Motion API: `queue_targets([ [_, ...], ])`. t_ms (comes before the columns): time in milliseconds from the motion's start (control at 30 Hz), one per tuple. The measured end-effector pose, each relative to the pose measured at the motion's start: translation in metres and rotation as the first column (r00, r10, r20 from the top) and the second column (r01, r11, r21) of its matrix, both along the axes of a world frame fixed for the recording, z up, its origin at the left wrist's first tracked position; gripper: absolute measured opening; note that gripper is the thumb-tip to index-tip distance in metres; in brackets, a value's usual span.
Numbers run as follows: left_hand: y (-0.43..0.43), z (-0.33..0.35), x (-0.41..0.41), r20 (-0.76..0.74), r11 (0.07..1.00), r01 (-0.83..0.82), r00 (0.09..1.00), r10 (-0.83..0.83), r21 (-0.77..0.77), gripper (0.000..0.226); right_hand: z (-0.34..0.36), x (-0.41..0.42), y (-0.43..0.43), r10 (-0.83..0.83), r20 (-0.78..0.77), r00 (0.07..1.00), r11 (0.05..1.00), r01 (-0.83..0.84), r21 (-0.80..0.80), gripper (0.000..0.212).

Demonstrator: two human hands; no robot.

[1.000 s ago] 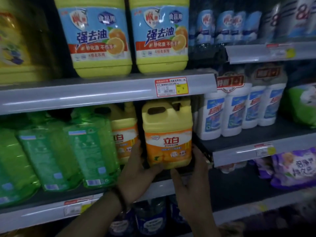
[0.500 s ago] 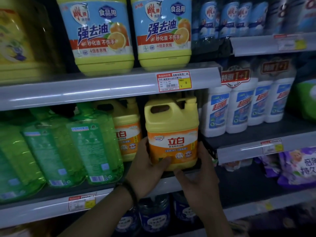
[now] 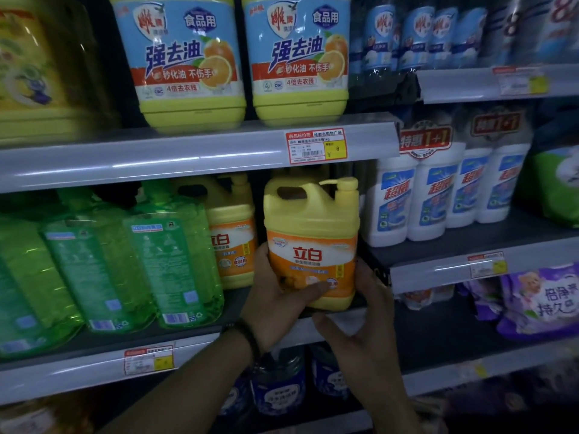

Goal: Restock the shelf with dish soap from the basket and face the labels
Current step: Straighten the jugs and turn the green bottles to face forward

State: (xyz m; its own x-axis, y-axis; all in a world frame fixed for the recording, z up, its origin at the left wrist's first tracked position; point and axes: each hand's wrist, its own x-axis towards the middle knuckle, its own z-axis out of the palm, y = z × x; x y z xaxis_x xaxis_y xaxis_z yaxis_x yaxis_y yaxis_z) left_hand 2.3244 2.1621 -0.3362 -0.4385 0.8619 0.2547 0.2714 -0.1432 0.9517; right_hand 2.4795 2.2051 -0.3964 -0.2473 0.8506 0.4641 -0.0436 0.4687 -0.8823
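Observation:
A yellow dish soap jug (image 3: 311, 242) with an orange label and pump top stands at the front edge of the middle shelf (image 3: 194, 349), label facing me. My left hand (image 3: 275, 302) grips its lower left side, thumb across the label. My right hand (image 3: 360, 327) holds its lower right side from below, fingers curled round the corner. A second matching jug (image 3: 233, 239) stands just left and further back. The basket is out of sight.
Green bottles (image 3: 169, 264) fill the shelf to the left. White bottles (image 3: 432, 195) stand on a higher shelf to the right. Large yellow jugs (image 3: 191, 61) sit on the shelf above. Dark blue jars (image 3: 279, 386) are below, purple bags (image 3: 539, 302) at lower right.
The jug has come forward and slightly up toward the shelf's front edge, turning so its pump shows. Both hands stayed on it, and my view moved closer.

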Motion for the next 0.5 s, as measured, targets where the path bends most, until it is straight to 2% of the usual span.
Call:
queue_targets([
  [100, 0.009, 0.001, -0.006, -0.115, 0.995, -0.096, 0.989, 0.095, -0.009, 0.106, 0.005, -0.001, -0.003, 0.017, 0.009, 1.000, 1.000, -0.017, -0.006, 0.091],
  [167, 0.014, 0.001, -0.008, -0.118, 0.995, -0.091, 0.989, 0.088, -0.025, 0.107, 0.006, -0.003, -0.001, 0.030, 0.061, 0.998, 0.999, -0.031, 0.009, 0.096],
  [233, 0.016, 0.001, -0.008, -0.105, 0.997, -0.075, 0.992, 0.072, -0.026, 0.101, 0.002, -0.004, 0.003, 0.068, 0.015, 0.998, 0.997, -0.069, 0.020, 0.094],
  [333, 0.010, 0.000, -0.003, -0.046, 1.000, -0.001, 0.999, 0.000, -0.017, 0.088, -0.008, -0.005, 0.008, 0.018, -0.037, 0.999, 1.000, -0.017, 0.019, 0.092],
  [500, 0.018, 0.002, -0.001, -0.061, 0.996, 0.084, 0.994, -0.086, -0.032, 0.077, -0.013, -0.018, -0.003, 0.109, 0.106, 0.988, 0.992, -0.115, 0.055, 0.088],
])
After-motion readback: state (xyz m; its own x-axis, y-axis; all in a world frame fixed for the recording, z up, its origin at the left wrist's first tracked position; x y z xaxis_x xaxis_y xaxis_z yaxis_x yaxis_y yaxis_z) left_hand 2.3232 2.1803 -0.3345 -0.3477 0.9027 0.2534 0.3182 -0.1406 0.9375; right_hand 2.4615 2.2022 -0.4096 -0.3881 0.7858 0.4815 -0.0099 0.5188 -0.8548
